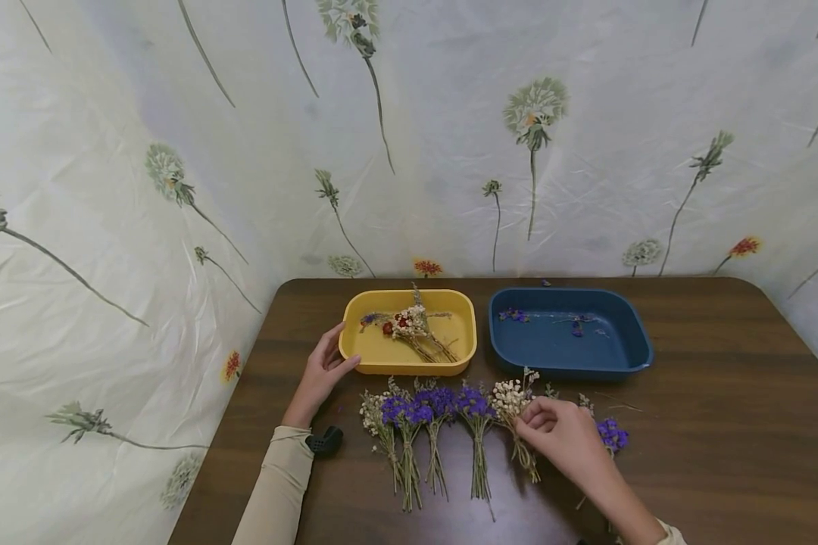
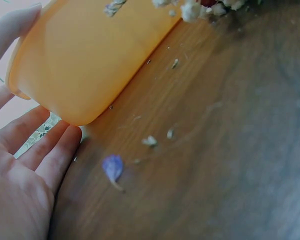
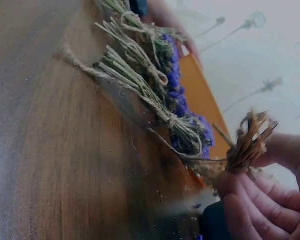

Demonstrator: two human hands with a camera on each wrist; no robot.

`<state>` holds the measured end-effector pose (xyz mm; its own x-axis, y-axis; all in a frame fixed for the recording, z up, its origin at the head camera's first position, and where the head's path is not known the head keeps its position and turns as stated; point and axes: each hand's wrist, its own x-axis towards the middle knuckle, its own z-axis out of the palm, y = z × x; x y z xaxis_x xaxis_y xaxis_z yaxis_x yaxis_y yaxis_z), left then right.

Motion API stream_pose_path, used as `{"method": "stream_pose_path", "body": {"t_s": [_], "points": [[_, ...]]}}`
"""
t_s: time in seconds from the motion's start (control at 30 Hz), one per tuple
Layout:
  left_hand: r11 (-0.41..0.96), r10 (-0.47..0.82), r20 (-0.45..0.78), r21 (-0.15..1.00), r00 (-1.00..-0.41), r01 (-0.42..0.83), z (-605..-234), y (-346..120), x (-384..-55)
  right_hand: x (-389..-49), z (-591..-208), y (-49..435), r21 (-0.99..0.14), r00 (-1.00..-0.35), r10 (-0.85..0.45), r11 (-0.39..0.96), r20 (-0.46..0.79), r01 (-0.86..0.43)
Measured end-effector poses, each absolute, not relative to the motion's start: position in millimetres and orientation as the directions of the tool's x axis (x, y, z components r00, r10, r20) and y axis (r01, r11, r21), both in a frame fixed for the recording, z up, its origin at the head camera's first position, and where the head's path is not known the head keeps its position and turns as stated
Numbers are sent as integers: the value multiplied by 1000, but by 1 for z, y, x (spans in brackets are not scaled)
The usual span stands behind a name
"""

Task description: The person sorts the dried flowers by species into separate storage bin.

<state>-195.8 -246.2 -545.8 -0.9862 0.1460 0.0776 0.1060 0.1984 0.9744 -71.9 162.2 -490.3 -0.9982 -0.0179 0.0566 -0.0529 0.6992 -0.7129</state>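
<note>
My left hand [image 1: 319, 380] holds the left end of a yellow tray [image 1: 376, 350], its thumb at the rim and its fingers against the outer wall in the left wrist view. In the tray lies a small bouquet of white and red dried flowers [image 1: 409, 322]. My right hand [image 1: 567, 437] pinches the tied stems [image 3: 247, 142] of a bunch of white dried flowers [image 1: 508, 397] in front of the trays. To its left, several tied bunches of purple dried flowers [image 1: 475, 401] lie in a row, with a pale bunch [image 1: 373, 412] at the far left.
Right of the yellow tray stands a blue tray [image 1: 566, 364] with some loose purple blooms in it. Another purple bunch [image 1: 612, 434] lies partly hidden behind my right forearm. A fallen purple petal [image 2: 113, 167] and crumbs lie on the brown table [image 1: 716, 424]. A flower-printed curtain [image 1: 436, 136] hangs behind.
</note>
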Motion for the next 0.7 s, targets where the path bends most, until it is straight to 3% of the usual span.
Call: {"method": "stream_pose_path", "body": {"t_s": [0.7], "points": [[181,163,19,982,-986,48,-537,-246,-195,-70,-480,163,-855,-998,-61,515,31,-58]]}}
